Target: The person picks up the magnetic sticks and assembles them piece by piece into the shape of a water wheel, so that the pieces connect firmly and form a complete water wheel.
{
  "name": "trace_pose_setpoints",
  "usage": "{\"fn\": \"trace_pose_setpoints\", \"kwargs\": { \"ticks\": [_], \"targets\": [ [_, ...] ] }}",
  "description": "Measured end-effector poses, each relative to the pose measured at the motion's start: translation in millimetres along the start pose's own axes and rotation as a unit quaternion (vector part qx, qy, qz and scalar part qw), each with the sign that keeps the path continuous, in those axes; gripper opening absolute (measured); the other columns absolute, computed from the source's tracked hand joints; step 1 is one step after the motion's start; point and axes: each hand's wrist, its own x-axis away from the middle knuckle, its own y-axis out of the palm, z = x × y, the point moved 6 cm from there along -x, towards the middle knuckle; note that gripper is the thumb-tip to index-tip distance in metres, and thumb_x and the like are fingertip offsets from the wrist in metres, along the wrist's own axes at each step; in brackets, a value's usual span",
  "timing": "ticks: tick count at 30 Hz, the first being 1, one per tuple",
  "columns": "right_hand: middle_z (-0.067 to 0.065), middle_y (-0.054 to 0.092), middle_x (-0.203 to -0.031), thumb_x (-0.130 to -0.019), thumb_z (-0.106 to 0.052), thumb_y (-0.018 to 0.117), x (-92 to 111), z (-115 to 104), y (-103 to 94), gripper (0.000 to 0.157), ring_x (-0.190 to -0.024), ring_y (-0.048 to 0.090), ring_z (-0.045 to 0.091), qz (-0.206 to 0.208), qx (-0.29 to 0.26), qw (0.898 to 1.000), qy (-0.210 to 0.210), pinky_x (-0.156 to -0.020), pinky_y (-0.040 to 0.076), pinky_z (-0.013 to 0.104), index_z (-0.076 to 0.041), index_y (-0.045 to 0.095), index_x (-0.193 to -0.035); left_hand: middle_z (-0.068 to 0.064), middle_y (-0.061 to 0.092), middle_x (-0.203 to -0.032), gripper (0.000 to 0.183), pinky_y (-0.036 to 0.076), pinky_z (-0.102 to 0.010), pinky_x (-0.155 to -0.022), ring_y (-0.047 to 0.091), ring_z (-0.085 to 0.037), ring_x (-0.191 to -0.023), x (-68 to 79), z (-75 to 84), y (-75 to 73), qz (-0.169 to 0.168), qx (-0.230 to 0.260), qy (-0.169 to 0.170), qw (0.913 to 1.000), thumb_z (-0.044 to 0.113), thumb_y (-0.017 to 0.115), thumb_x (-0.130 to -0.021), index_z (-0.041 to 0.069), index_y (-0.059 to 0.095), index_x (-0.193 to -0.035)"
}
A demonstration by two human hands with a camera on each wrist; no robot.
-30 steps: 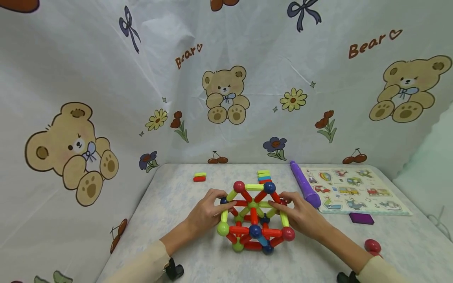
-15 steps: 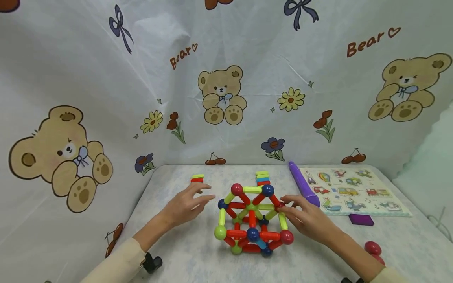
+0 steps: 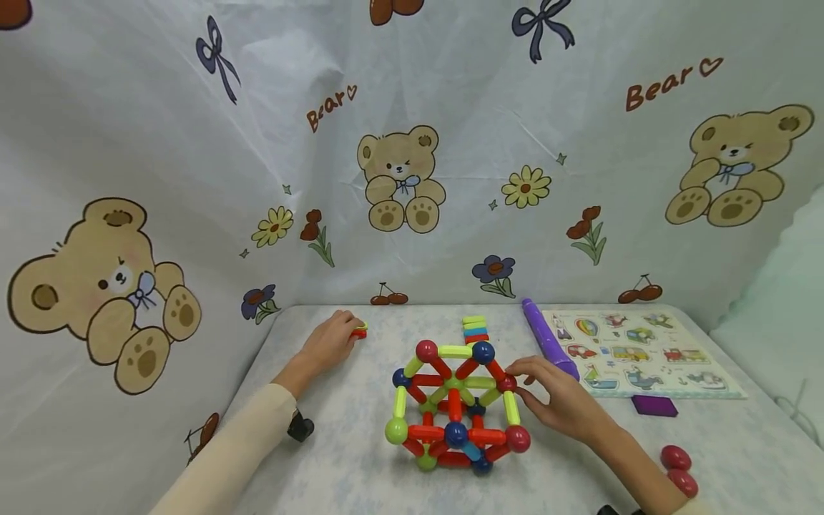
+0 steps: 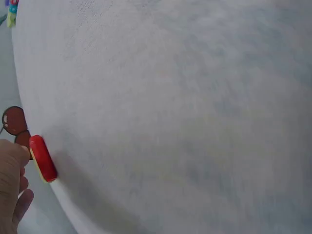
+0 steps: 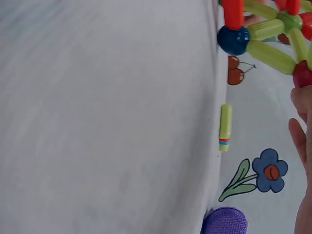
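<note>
In the head view a frame of magnetic sticks and balls (image 3: 454,435), in red, yellow-green and blue, stands on the table. My right hand (image 3: 566,404) is at its right side, with thumb and forefinger tips at a red ball (image 3: 507,384). The right wrist view has a fingertip against that ball (image 5: 303,73). Far left, my left hand (image 3: 330,342) pinches a yellow-green stick (image 3: 363,326) above a red stick (image 3: 360,334). In the left wrist view the thumb meets the end of the red stick (image 4: 44,160), and other fingertips are partly hidden.
Behind the frame lies a small stack of sticks (image 3: 475,329). To the right are a purple pen-shaped toy (image 3: 546,337), a picture board (image 3: 644,350), a purple block (image 3: 654,405) and two dark red balls (image 3: 676,458). A bear-print curtain (image 3: 412,272) stands behind the table.
My left hand has let go of the frame and moved left and back to the sticks. My right hand has shifted outward to the ball's edge. The frame stays standing.
</note>
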Motion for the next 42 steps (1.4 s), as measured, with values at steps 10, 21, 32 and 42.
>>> {"fn": "trace_pose_setpoints", "kwargs": {
  "ticks": [10, 21, 32, 42],
  "targets": [
    [-0.002, 0.076, -0.116, -0.073, 0.025, 0.082, -4, -3, -4.9, 0.068, -0.105, 0.071, 0.015, 0.013, -0.071, 0.997, 0.013, -0.08, 0.063, 0.027, -0.017, 0.072, -0.125, -0.009, 0.065, -0.109, 0.024, 0.059, -0.042, -0.096, 0.06, -0.025, -0.106, 5.3, -4.4, 19.4, -0.045, 0.014, -0.108, 0.9931, 0.007, 0.077, -0.1, 0.003, 0.075, -0.123],
    [-0.01, 0.075, -0.11, -0.093, 0.0, 0.08, -11, 10, -11.7, 0.035, -0.095, 0.07, 0.01, -0.047, -0.108, 0.99, 0.073, -0.079, 0.061, 0.027, -0.022, 0.073, -0.119, -0.006, 0.073, -0.113, 0.026, 0.061, -0.039, -0.088, 0.065, -0.02, -0.1, 31.6, 31.6, -1.1, 0.036, 0.137, -0.077, 0.9869, 0.008, 0.084, -0.095, 0.008, 0.073, -0.119],
    [-0.012, 0.074, -0.107, -0.093, -0.008, 0.084, -17, 15, -11.3, 0.032, -0.089, 0.068, 0.007, -0.061, -0.119, 0.988, 0.08, -0.078, 0.062, 0.031, -0.025, 0.073, -0.118, 0.009, 0.074, -0.114, 0.038, 0.062, -0.028, -0.086, 0.071, -0.006, -0.097, 81.7, 123.5, -86.1, 0.09, 0.312, 0.115, 0.9387, 0.008, 0.085, -0.094, 0.015, 0.072, -0.128],
    [-0.013, 0.074, -0.107, -0.092, -0.009, 0.085, -18, 18, -8.2, 0.032, -0.089, 0.068, 0.006, -0.058, -0.119, 0.986, 0.099, -0.079, 0.063, 0.034, -0.025, 0.073, -0.117, 0.01, 0.075, -0.111, 0.029, 0.061, -0.026, -0.083, 0.07, -0.003, -0.092, 100.2, 159.8, -92.3, 0.048, 0.347, 0.166, 0.9217, 0.012, 0.082, -0.097, 0.018, 0.071, -0.123]
  ]
}}
